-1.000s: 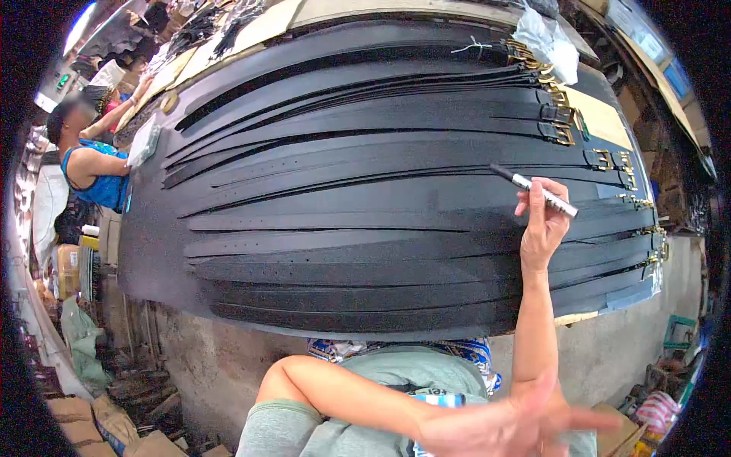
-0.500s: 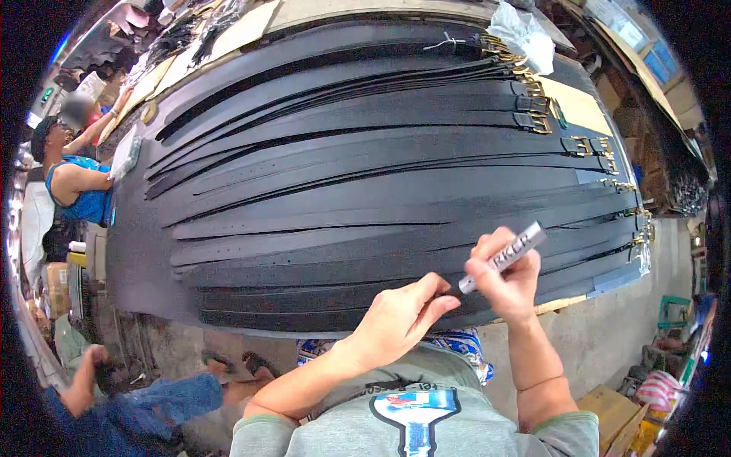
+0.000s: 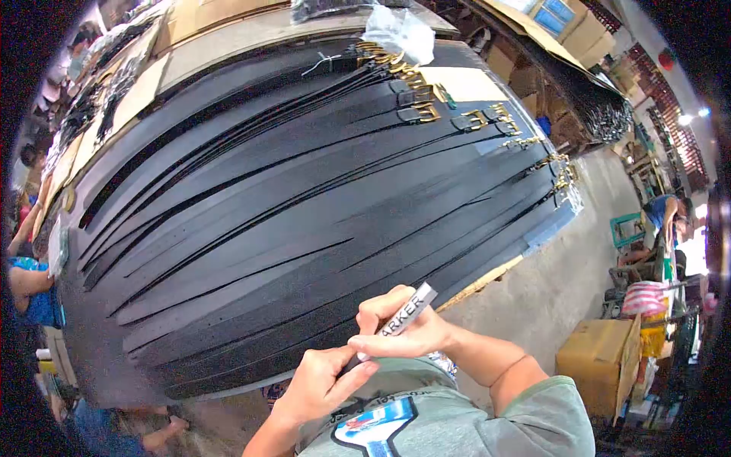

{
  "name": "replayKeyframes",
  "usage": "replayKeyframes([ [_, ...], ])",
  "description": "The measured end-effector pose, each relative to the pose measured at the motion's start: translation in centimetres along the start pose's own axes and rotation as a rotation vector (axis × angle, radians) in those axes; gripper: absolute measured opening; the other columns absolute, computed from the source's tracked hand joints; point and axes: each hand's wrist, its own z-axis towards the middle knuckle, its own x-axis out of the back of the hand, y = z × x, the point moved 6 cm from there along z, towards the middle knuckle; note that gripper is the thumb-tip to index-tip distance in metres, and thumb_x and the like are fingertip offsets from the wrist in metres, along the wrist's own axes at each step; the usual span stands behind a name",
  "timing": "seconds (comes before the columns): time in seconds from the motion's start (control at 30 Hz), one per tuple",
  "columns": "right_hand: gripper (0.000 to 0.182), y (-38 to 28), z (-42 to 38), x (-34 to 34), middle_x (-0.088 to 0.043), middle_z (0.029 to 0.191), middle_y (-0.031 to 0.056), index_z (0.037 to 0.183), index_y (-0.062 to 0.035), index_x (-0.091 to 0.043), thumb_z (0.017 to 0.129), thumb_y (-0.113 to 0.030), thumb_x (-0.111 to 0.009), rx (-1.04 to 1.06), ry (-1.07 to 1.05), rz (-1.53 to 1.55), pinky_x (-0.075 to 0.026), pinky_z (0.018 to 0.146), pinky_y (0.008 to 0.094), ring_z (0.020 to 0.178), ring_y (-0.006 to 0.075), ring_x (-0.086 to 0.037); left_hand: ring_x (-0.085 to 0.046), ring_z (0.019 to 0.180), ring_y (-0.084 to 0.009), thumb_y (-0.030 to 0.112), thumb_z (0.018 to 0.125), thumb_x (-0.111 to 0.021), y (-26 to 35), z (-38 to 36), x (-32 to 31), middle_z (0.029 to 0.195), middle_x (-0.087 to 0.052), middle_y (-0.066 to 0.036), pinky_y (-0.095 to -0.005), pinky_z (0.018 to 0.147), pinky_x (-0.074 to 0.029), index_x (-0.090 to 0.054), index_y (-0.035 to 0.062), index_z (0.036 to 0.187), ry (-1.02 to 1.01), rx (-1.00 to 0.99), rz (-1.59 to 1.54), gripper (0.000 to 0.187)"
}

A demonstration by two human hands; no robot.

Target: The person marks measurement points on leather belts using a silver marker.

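Note:
My right hand point(image 3: 407, 327) is closed around a silver-grey marker point(image 3: 403, 311) with "MARKER" lettering, tilted so its lower end points down toward my left hand. My left hand point(image 3: 324, 381) sits just left of it, thumb and fingers drawn together. A dark bit shows between them, too small to name. Both hands meet in front of my shirt, at the table's near edge. Beyond them, many long black belts point(image 3: 304, 183) lie side by side across the dark tabletop, with gold-coloured buckles point(image 3: 419, 114) at the right end.
A clear plastic bag point(image 3: 397, 34) lies at the far edge, near a tan sheet point(image 3: 466, 84). A cardboard box point(image 3: 598, 358) stands on the floor to the right. One person point(image 3: 34, 293) is at the table's left end; another person point(image 3: 666, 221) sits far right.
My view has turned to the right, so the table appears shifted left and tilted. My hands have come together closer to my body, the marker's lower end now at my left fingers.

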Motion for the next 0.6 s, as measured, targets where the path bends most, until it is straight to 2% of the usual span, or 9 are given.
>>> replayKeyframes([
  [0.17, 0.022, -0.9, -0.4, -0.5, -0.056, 0.056, 0.0039, 0.063, -0.0021, -0.057, 0.081, 0.000, -0.070, 0.000, 0.021, -0.008, -0.031, 0.044, 0.0275, 0.049, 0.0083, -0.048, -0.060, 0.055, -0.0320, 0.028, 0.093, -0.061, 0.8, -0.4, 0.2, 0.066, -0.060, -0.018, -0.0370, 0.053, -0.047, -0.063, -0.0038, 0.092, -0.086, -0.017, 0.072, 0.032],
  [0.2, 0.026, -1.2, -0.5, -0.4, -0.059, 0.059, 0.0021, 0.064, -0.0036, -0.060, 0.084, -0.013, -0.071, 0.020, 0.030, -0.037, -0.034, 0.045, 0.0254, 0.053, 0.0053, -0.051, -0.060, 0.057, -0.0339, 0.028, 0.093, -0.060, 1.3, -0.4, 0.5, 0.067, -0.060, -0.019, -0.0378, 0.053, -0.047, -0.063, -0.0040, 0.093, -0.077, -0.047, 0.085, 0.032],
  [0.27, 0.023, -2.1, -0.7, 0.1, -0.061, 0.062, 0.0020, 0.063, -0.0048, -0.061, 0.080, -0.012, -0.074, -0.001, 0.037, -0.198, -0.038, 0.047, 0.0263, 0.054, 0.0090, -0.055, -0.060, 0.059, -0.0365, 0.028, 0.094, -0.058, 1.8, -0.5, 1.0, 0.069, -0.060, -0.020, -0.0390, 0.054, -0.047, -0.061, -0.0041, 0.092, -0.128, -0.073, 0.112, 0.033],
  [0.3, 0.022, -1.6, -1.4, 2.9, -0.057, 0.064, -0.0003, 0.066, -0.0079, -0.057, 0.083, -0.013, -0.069, 0.220, 0.296, -0.056, -0.040, 0.046, 0.0284, 0.055, 0.0108, -0.055, -0.060, 0.060, -0.0378, 0.028, 0.095, -0.057, 1.9, -0.8, 1.0, 0.070, -0.060, -0.020, -0.0396, 0.054, -0.048, -0.061, -0.0042, 0.092, -0.159, -0.091, 0.121, 0.033],
  [0.33, 0.021, -3.3, -1.7, 6.0, -0.050, 0.064, -0.0004, 0.070, -0.0100, -0.051, 0.087, -0.014, -0.062, 0.212, 0.564, 0.323, -0.041, 0.045, 0.0244, 0.054, 0.0089, -0.052, -0.060, 0.057, -0.0356, 0.027, 0.095, -0.057, 1.3, -1.8, 2.1, 0.066, -0.057, -0.020, -0.0388, 0.054, -0.047, -0.060, -0.0051, 0.090, -0.177, -0.037, 0.007, 0.033],
  [0.37, 0.019, -5.0, -2.5, 8.8, -0.044, 0.064, -0.0006, 0.075, -0.0121, -0.044, 0.091, -0.015, -0.055, 0.302, 0.846, 0.683, -0.042, 0.043, 0.0205, 0.052, 0.0070, -0.049, -0.058, 0.050, -0.0248, 0.022, 0.096, -0.055, 0.1, -3.1, 3.4, 0.059, -0.056, -0.014, -0.0332, 0.050, -0.045, -0.058, -0.0029, 0.083, -0.088, -0.022, -0.053, 0.028],
  [0.43, 0.015, -8.8, -3.4, 12.5, -0.048, 0.067, -0.0012, 0.078, -0.0117, -0.048, 0.089, -0.013, -0.058, 0.531, 0.470, 0.338, -0.045, 0.043, 0.0160, 0.055, 0.0037, -0.050, -0.052, 0.047, -0.0121, 0.017, 0.097, -0.052, -4.4, -5.8, 6.0, 0.056, -0.055, -0.005, -0.0260, 0.048, -0.042, -0.057, 0.0008, 0.080, 0.150, 0.108, -0.424, 0.024],
  [0.57, 0.013, -7.1, 2.0, 9.0, -0.055, 0.068, -0.0019, 0.082, -0.0102, -0.055, 0.088, -0.014, -0.066, 0.379, 0.752, -0.035, -0.030, 0.037, 0.0166, 0.052, 0.0020, -0.047, -0.052, 0.057, -0.0076, 0.014, 0.097, -0.051, -2.1, -4.5, 11.6, 0.065, -0.058, -0.004, -0.0231, 0.053, -0.042, -0.056, 0.0018, 0.081, 0.560, 0.083, -0.170, 0.021],
  [0.6, 0.019, -6.3, 4.6, 8.2, -0.056, 0.065, -0.0010, 0.077, -0.0089, -0.056, 0.089, -0.018, -0.069, 0.338, 0.553, 0.014, -0.027, 0.039, 0.0189, 0.053, 0.0039, -0.048, -0.055, 0.064, -0.0107, 0.015, 0.096, -0.054, -1.7, -3.5, 13.0, 0.073, -0.060, -0.007, -0.0248, 0.059, -0.045, -0.057, 0.0004, 0.084, 0.570, 0.024, 0.002, 0.019],
])
